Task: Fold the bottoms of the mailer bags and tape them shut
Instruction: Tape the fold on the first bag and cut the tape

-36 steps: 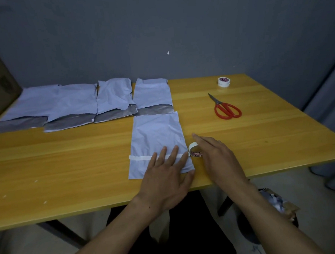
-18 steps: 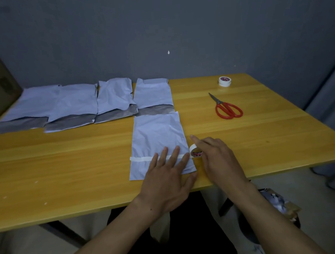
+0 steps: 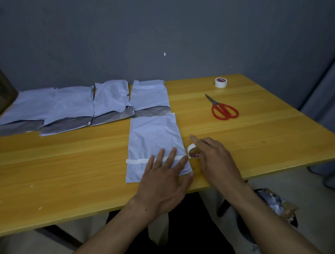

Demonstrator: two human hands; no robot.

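On the wooden table (image 3: 67, 172) the mailer bag (image 3: 155, 135) lies flat near the front edge, the left hand (image 3: 162, 184) pressing its near end with straight, spread fingers, the right hand (image 3: 215, 159) over the tape roll (image 3: 192, 151) just beside it, grip hidden

we log: red scissors (image 3: 223, 108) flat, well beyond our right hand (image 3: 215, 159) | wooden table (image 3: 67, 172) beneath that hand | bin (image 3: 244, 230) below its forearm

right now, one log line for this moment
step: taping fold | left hand: presses mailer bag | right hand: holds tape roll at bag edge | scissors: untouched
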